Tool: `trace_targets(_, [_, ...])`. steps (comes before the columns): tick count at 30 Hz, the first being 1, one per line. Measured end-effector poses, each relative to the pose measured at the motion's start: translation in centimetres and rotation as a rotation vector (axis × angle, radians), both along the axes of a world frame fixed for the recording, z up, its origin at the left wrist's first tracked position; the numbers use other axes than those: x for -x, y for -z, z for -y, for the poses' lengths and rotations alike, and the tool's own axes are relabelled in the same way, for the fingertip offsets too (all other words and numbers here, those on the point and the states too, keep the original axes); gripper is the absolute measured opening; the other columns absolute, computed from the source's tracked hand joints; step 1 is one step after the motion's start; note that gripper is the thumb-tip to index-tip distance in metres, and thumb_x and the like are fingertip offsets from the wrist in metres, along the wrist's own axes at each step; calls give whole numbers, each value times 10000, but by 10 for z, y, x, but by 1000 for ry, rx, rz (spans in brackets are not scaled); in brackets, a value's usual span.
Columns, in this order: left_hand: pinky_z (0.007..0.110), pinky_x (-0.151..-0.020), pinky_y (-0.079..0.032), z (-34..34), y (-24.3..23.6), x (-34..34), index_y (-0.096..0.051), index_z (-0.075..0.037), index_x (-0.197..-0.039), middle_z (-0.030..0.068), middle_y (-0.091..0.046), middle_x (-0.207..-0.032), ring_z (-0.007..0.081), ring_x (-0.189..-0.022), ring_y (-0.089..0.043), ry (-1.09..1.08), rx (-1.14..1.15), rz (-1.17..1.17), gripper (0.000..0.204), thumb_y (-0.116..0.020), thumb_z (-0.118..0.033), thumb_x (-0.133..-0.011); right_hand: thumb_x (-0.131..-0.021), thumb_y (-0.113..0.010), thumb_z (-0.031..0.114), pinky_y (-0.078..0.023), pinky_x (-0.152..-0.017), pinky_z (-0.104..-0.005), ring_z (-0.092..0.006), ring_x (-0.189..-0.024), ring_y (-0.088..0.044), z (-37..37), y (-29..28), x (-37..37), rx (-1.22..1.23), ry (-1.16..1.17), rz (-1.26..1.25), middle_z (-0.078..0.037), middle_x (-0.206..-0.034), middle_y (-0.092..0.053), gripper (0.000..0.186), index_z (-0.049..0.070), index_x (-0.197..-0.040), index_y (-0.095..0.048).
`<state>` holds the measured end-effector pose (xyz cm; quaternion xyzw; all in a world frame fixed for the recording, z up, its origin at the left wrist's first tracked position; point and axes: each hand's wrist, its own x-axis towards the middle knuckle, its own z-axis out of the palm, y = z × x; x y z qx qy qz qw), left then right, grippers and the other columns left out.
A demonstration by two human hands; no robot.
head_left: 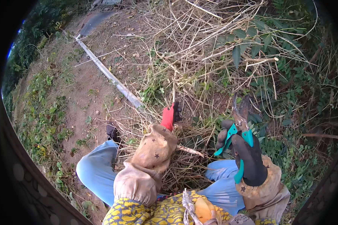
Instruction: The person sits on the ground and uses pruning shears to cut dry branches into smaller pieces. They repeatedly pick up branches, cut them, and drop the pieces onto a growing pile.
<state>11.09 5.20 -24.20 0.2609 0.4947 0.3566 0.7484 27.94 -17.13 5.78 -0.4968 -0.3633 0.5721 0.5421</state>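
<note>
Right hand (248, 157), black glove, centre-right of frame: closed round teal handles of pruning shears (239, 123), blades up and parted. Left hand (171, 114), red/black glove, centre frame: reaching into dry stems (199, 48); grip not discernible. Pale pole (109, 75) lies diag. upper left on bare soil.

Both hands gloved, forearms sleeved.
Your left hand (171, 114) reaches far, fingers down; your right hand (243, 155) is fisted, raised near right.
</note>
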Motion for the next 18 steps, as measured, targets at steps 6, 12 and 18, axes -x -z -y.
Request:
trace_targets(6, [314,-449,-422,134,-58,50,-585,-95,-919,-26,-482,-634,113,-446,-410,-109,27,60,324,-619,-418,-933,-978,-589,226,-496,-785,-288,-116,-859,-598,-10,9,13,-12,-38,123,-49,-959,-604,409,-21,-1290,-493])
trace_targets(12, [294,-449,-352,175,-124,106,-621,-36,-884,-44,-305,-485,101,-387,-296,-128,-33,-33,429,-547,-451,-967,-968,-599,315,-456,-719,-313,-122,-785,-518,-16,31,22,-64,-200,452,-45,-874,-554,361,13,-1155,-530])
trace_targets(18, [288,-455,-323,173,-179,137,-638,27,-958,-37,-294,-494,100,-409,-290,-128,-187,-38,499,-519,-458,-980,-948,-568,490,-451,-771,-401,-219,-837,-553,-19,59,47,-24,-576,773,-137,-937,-592,522,1,-1127,-530])
